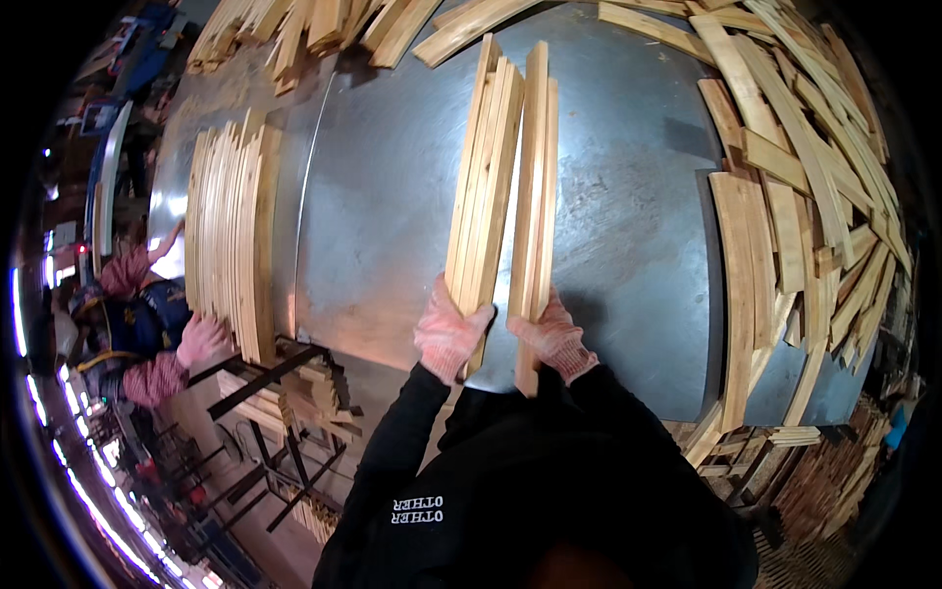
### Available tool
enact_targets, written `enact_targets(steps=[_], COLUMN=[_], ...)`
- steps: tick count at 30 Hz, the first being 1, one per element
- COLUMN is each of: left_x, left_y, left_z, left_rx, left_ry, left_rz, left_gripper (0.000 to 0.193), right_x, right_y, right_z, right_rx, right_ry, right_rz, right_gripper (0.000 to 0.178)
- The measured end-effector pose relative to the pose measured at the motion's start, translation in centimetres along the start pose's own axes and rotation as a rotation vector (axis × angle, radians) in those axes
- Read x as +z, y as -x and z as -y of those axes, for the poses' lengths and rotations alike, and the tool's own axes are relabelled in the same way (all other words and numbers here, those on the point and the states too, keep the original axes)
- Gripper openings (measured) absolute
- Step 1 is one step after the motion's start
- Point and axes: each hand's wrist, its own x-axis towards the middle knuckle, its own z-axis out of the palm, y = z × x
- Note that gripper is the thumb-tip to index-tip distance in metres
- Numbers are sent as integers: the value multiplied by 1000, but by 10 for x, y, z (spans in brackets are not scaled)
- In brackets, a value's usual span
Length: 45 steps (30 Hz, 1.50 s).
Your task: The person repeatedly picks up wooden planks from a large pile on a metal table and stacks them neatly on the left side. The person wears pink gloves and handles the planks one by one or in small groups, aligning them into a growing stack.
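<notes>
I stand at a grey metal table (392,216). My left hand (449,334), in a pink knit glove, grips the near end of a bundle of several long pale wooden slats (485,177) standing on edge. My right hand (551,334), gloved the same, grips the near end of a thinner bundle of two or three slats (535,187). Both bundles reach away from me across the table, side by side, with a narrow gap between them.
A neat row of slats on edge (234,231) stands at the table's left; a co-worker's pink-gloved hand (201,339) touches its near end. Loose slats are heaped along the right side (795,216) and the far edge (314,25). A dark metal rack (285,393) stands below left.
</notes>
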Motion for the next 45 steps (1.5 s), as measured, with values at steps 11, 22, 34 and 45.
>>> enact_targets(steps=[11,22,34,45], left_x=[-18,72,93,72], left_y=[14,-20,12,25], left_z=[22,-43,-32,-48], left_rx=[553,77,-120,177], left_ry=[-363,1134,1552,1160], left_rz=[-589,839,1042,571], left_gripper=[88,51,65,81], right_x=[-89,-104,-72,-45], right_y=[-4,-20,-52,-73], right_z=[39,45,50,108], right_rx=[166,146,-180,-350], right_ry=[-483,-800,-264,-155], right_rz=[360,483,-119,-128], right_gripper=[64,81,72,87])
